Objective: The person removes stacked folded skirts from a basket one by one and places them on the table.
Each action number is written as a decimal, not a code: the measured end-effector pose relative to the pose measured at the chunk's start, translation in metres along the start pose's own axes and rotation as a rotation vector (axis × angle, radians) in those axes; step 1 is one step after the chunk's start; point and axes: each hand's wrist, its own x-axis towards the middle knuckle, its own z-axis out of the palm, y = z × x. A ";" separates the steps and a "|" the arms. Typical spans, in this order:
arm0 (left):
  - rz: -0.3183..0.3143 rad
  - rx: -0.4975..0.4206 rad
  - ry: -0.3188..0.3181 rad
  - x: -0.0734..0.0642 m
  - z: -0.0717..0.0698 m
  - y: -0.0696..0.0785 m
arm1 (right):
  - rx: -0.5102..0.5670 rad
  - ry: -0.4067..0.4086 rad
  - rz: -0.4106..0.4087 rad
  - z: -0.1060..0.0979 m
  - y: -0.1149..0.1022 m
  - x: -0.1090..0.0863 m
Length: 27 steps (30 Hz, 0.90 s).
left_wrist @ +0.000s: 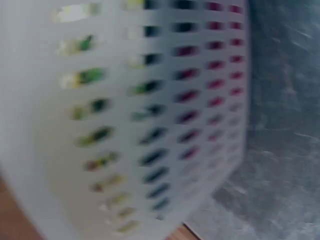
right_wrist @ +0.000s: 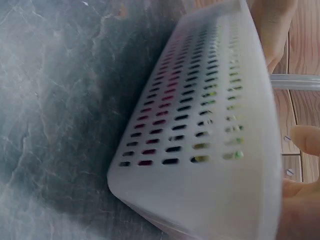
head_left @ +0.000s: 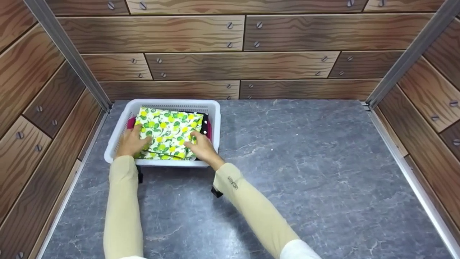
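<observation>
In the head view a folded cloth (head_left: pixel 169 133) printed with yellow lemons and green leaves lies on top of other folded fabric inside a white plastic basket (head_left: pixel 215 115). My left hand (head_left: pixel 130 142) rests on the cloth's left side, thumb and fingers spread apart. On its right side, my right hand (head_left: pixel 204 146) touches the cloth with thumb and fingers extended. Below it show a black cloth with white dots (head_left: pixel 205 124) and a magenta fabric (head_left: pixel 131 123). The left wrist view holds only the blurred slotted basket wall (left_wrist: pixel 30 100); part of my right hand (right_wrist: pixel 305 200) appears in the right wrist view.
The basket stands on a grey marbled surface (head_left: pixel 287 162), at its back left. Wood-patterned panels (head_left: pixel 197 66) rise behind and at both sides, with metal posts (head_left: pixel 406 54) at the corners. Dark straps (head_left: pixel 217 192) show under the forearms.
</observation>
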 end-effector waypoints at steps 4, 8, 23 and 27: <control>-0.004 -0.036 -0.017 -0.002 0.001 -0.003 | 0.046 -0.004 0.042 -0.001 0.002 0.001; -0.019 -0.084 -0.020 0.000 -0.004 -0.001 | 0.115 -0.004 0.104 -0.003 0.001 0.006; -0.124 -0.272 -0.066 0.001 -0.009 -0.002 | 0.253 -0.100 0.102 0.003 0.006 0.018; -0.117 -0.331 -0.063 0.002 -0.011 -0.005 | 0.287 -0.101 0.113 0.003 0.007 0.018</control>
